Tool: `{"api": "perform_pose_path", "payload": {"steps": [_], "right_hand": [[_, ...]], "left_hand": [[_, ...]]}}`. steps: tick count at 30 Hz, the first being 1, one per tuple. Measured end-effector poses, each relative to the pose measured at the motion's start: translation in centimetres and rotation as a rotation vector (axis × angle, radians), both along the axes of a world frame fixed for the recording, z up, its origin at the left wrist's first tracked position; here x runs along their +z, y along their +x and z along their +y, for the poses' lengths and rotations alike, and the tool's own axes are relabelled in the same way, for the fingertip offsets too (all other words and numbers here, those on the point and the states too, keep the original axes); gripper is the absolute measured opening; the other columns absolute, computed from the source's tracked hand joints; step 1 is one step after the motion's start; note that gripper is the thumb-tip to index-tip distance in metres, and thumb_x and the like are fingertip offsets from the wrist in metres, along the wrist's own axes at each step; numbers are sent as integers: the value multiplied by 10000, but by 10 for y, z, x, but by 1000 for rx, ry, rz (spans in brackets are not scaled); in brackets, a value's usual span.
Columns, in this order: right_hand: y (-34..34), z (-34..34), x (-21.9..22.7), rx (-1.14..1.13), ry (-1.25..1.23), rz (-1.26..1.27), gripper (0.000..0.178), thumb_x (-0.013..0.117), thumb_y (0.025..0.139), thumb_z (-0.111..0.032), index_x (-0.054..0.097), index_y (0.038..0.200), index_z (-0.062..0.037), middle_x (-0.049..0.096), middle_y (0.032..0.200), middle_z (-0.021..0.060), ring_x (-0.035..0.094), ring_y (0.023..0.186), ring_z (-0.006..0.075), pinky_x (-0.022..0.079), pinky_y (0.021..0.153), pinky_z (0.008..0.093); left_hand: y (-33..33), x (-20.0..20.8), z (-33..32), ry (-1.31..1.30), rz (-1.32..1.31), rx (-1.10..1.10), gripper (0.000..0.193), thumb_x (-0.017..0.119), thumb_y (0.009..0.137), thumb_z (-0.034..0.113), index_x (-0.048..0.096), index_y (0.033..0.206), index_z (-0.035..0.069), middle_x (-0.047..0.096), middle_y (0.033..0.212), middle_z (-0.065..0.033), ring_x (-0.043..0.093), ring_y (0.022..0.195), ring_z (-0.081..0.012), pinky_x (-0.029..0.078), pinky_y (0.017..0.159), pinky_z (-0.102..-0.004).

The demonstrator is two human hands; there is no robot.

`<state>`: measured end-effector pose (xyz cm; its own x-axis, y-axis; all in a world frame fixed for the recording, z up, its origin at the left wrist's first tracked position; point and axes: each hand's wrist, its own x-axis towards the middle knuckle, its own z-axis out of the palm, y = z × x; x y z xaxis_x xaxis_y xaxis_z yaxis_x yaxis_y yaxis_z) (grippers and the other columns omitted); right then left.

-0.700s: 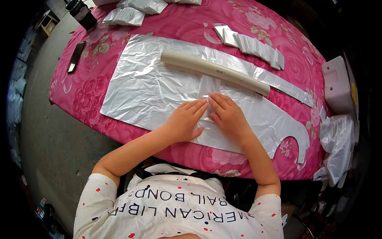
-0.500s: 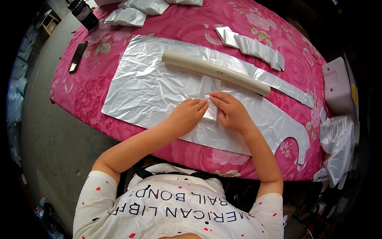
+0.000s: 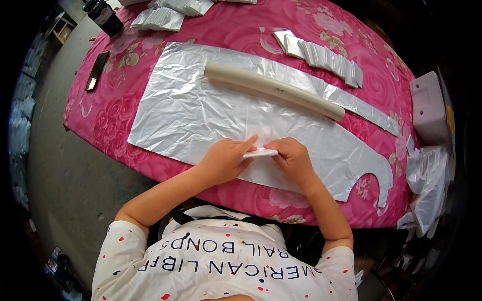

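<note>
A small folded white plastic packet (image 3: 260,153) is held edge-up between my two hands near the front of the table. My left hand (image 3: 227,156) pinches its left end, thumb raised above it. At its right end, my right hand (image 3: 292,156) grips with fingers curled. Just beyond the packet lies a strip of clear film (image 3: 259,132); whether it joins the packet I cannot tell. Beneath both hands spreads a flat stack of silvery-white plastic bags (image 3: 175,110) with cut-out handles. A long beige tube (image 3: 273,91) rests across the stack, beyond my hands.
The table wears a pink floral cloth (image 3: 113,108). Folded packets (image 3: 329,61) lie in a row at the far right, with more folded packets (image 3: 158,19) at the far left. A phone-like black object (image 3: 97,71), dark jar (image 3: 103,17), white bin (image 3: 429,104) and loose bags (image 3: 427,175) stand around.
The plastic that lay flat under my fingers is now a folded packet, lifted and turned on edge. Both hands have drawn nearer to my body.
</note>
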<state>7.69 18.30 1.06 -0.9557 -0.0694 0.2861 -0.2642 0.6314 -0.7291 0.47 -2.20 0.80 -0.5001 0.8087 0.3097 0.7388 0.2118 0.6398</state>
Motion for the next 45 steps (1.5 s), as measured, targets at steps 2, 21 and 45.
{"api": "perform_pose_path", "payload": {"steps": [2, 21, 45], "right_hand": [[-7, -4, 10, -160, -110, -329, 129, 619, 798, -128, 675, 864, -34, 639, 698, 65, 584, 618, 183, 457, 585, 295], [-46, 3, 21, -309, -293, -785, 292, 605, 850, -233, 646, 810, 53, 591, 614, 51, 592, 510, 113, 425, 476, 243], [-21, -17, 19, -511, 41, -537, 258, 727, 679, -179, 605, 865, -48, 607, 742, 83, 609, 701, 231, 470, 645, 337]], "left_hand": [[-3, -2, 7, -86, -226, 174, 524, 600, 809, 125, 416, 1270, -42, 662, 834, -121, 636, 735, -280, 483, 656, -354], [-36, 14, 27, -118, -732, 448, 736, 663, 790, 136, 253, 1358, -90, 649, 709, -101, 596, 559, -130, 465, 537, -248], [-11, -28, 49, -268, 236, 159, 963, 516, 782, 556, 152, 1376, -108, 188, 1439, -270, 129, 1374, -355, 91, 1117, -446]]}}
